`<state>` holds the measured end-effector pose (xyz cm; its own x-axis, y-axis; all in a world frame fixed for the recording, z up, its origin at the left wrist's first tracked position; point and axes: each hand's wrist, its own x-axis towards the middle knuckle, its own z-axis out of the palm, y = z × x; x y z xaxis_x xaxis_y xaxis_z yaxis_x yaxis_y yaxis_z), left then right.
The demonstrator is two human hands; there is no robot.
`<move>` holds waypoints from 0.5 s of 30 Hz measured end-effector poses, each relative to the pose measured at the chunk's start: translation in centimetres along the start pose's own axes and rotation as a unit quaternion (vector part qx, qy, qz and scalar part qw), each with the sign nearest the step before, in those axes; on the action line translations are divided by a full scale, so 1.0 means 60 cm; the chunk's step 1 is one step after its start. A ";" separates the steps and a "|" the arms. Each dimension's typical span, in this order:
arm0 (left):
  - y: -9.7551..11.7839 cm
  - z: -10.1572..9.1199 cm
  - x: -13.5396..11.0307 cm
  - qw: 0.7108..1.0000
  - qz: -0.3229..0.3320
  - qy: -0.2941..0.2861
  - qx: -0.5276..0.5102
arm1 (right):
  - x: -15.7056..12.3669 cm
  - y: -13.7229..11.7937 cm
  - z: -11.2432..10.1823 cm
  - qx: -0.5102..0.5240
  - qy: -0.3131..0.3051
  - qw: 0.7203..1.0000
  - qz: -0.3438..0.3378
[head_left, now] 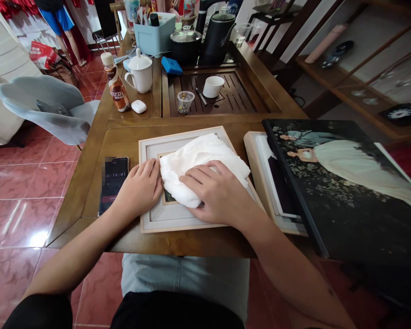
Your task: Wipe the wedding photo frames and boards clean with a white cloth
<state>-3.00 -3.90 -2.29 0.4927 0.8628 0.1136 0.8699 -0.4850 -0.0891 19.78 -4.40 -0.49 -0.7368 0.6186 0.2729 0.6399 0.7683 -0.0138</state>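
Observation:
A picture frame (147, 225) with a pale wooden rim and light inner border lies flat on the table before me. Over its middle is a bunched, fluffy white cloth (205, 148), which hides most of the picture inside. My right hand (215, 192) is curled over the cloth's near right part and grips it against the frame. My left hand (145, 185) lies on the frame's left side, fingers stretched out, beside the cloth's left edge. Close to my left wrist, a phone (113, 183) showing a running timer rests on the table.
To the right, a large wedding photo panel (356, 183) overlaps another frame (251, 146). Farther back are a slatted tea tray (239, 98) with a white cup (213, 87) and small plastic cup (185, 101), a coffee bottle (116, 89), a lidded mug (140, 73) and a kettle (219, 39).

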 end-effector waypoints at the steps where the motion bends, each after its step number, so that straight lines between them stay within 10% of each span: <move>1: 0.000 0.000 0.000 1.000 0.001 0.001 -0.001 | 0.000 0.000 0.000 0.001 -0.002 1.000 -0.004; 15: 0.002 -0.003 0.001 1.000 0.001 -0.005 0.001 | 0.000 -0.001 -0.005 -0.014 -0.008 1.000 0.014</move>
<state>-2.88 -3.94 -2.10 0.4945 0.8630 0.1030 0.8687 -0.4870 -0.0905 19.80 -4.46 -0.20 -0.7223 0.6421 0.2568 0.6654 0.7464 0.0052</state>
